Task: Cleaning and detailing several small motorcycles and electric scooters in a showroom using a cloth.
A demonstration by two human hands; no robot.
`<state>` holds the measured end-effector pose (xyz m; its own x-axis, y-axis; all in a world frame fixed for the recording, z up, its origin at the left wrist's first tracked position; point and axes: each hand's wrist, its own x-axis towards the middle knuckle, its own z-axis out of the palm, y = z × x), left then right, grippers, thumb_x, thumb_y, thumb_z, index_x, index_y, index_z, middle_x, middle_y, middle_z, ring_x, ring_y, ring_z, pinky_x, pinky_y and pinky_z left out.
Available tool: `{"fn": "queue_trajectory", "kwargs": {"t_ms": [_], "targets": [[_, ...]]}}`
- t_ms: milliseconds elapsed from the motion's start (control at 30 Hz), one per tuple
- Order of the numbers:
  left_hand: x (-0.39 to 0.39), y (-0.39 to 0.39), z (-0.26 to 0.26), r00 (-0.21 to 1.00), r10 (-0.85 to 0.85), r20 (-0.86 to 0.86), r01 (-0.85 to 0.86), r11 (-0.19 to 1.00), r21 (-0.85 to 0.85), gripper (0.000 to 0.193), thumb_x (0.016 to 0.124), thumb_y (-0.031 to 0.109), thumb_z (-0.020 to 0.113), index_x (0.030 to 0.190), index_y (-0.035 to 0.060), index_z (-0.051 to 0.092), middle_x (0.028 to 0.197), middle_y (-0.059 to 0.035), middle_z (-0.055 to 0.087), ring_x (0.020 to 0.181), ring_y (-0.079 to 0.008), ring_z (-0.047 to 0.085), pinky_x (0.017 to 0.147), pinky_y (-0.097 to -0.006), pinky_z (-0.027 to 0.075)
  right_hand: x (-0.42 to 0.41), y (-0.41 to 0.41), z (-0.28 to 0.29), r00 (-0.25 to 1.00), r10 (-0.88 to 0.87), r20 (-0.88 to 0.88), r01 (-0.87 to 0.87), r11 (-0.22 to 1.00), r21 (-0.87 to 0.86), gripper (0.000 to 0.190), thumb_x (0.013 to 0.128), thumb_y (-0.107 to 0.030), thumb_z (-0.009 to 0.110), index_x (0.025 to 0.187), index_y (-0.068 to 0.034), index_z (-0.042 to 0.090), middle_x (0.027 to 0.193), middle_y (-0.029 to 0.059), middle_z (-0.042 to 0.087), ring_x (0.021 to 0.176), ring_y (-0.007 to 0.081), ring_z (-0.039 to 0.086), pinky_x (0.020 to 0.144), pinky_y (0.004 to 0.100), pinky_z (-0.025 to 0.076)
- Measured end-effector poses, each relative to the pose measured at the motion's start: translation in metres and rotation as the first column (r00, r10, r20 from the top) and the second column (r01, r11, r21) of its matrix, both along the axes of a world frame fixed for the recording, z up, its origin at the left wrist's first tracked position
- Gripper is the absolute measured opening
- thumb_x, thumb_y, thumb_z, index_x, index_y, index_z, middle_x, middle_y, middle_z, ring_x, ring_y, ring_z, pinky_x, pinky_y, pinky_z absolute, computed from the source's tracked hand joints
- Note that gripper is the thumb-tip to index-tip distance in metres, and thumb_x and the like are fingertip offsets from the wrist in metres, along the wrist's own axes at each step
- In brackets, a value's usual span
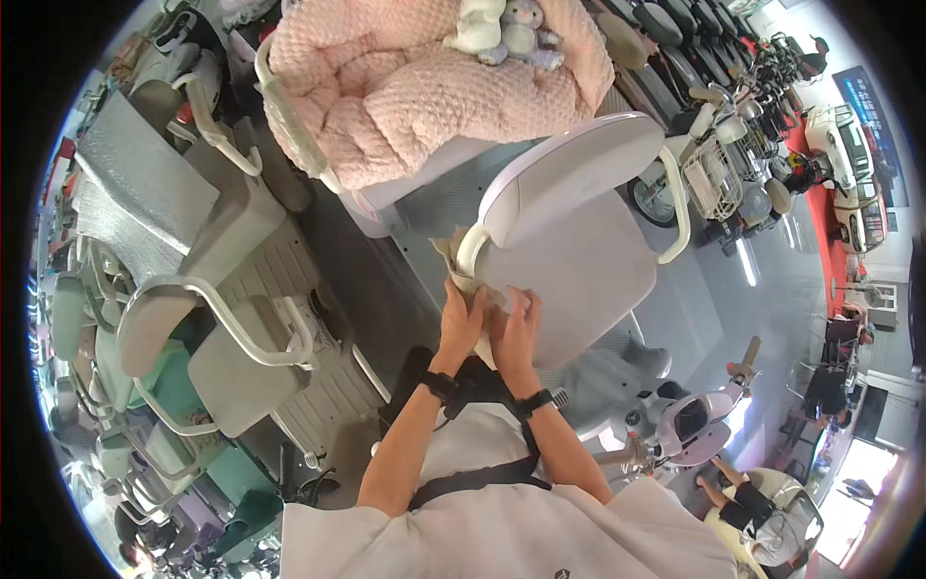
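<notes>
A pale lilac seat cushion [571,289] with a rounded backrest [579,174] is before me, part of an electric tricycle. Its cream tubular armrest [472,250] curves down on the near left side. A crumpled brown wrap [469,289], paper or cloth, lies around the lower part of that armrest. My left hand [461,323] grips the wrap from the left. Close beside it, my right hand [516,334] touches the wrap at the seat's edge, its fingers bent and partly apart. Whether the right fingers pinch the wrap is hidden.
Behind the backrest is a pink plush pad [427,94] with stuffed toys [517,32]. To the left stands another tricycle with a beige seat [249,365]. The lilac handlebar console [691,427] is at lower right. A person [767,514] is farther off at lower right.
</notes>
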<state>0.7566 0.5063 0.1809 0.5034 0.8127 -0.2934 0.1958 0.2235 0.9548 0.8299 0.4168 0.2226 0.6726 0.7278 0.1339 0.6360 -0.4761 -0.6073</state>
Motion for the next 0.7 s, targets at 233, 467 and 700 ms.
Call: {"fn": "queue_trajectory", "kwargs": {"t_ms": [233,467,700], "targets": [[0.044,0.062,0.036,0.923,-0.126,-0.363,0.169,0.982,0.089,0.056,0.088,0.019,0.069,0.135,0.0033,0.043,0.104,-0.0317,0.067,0.095,-0.0483,0.065,0.076,-0.0546,0.052,0.009,0.034,0.001,0.910,0.152,-0.385,-0.199,0.977,-0.083,0.059,0.088,-0.018,0.070,0.138,0.001,0.043,0.130,0.0275,0.054,0.118,0.0500,0.053,0.092,0.0526,0.049],[0.077,0.109,0.048,0.914,-0.179,-0.363,0.315,0.877,0.362,0.047,0.077,0.013,0.077,0.117,0.0036,0.055,0.108,-0.0250,0.062,0.103,-0.0464,0.060,0.086,-0.0525,0.050,0.024,0.094,-0.032,0.867,0.074,-0.492,-0.115,0.992,-0.053,0.044,0.086,-0.019,0.073,0.124,-0.001,0.059,0.113,0.0241,0.068,0.103,0.0451,0.064,0.081,0.0487,0.053],[0.073,0.097,0.016,0.923,-0.238,-0.304,0.333,0.889,0.316,0.049,0.076,0.016,0.078,0.117,-0.0003,0.055,0.104,-0.0260,0.064,0.101,-0.0467,0.060,0.086,-0.0540,0.050,0.020,0.098,-0.029,0.715,0.016,-0.699,0.144,0.975,0.169,0.033,0.085,-0.020,0.074,0.109,0.001,0.067,0.096,0.0206,0.073,0.095,0.0362,0.071,0.077,0.0416,0.053]]}}
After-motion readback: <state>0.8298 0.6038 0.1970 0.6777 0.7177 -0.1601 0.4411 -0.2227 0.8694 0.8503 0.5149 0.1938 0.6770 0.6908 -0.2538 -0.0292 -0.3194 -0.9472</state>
